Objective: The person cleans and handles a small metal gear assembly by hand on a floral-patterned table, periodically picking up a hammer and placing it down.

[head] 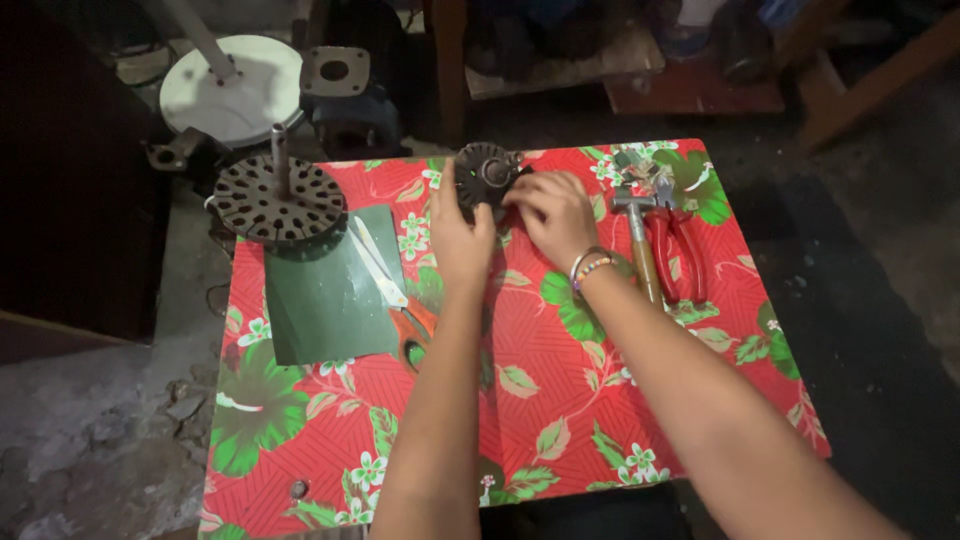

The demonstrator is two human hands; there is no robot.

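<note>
At the far edge of the tabletop point(760, 330), both hands grip a dark round metal part point(484, 172): left hand point(460, 235) fingers curled around its left side, right hand point(553, 212) fingers closed over its right.

Small dark round slotted motor core point(485, 174), central hub, at the table's far edge, partly covered

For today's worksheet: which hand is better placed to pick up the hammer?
Right, probably. The right hand rests on the round slotted metal part, beside the hammer; the left hand lies farther away.
</note>
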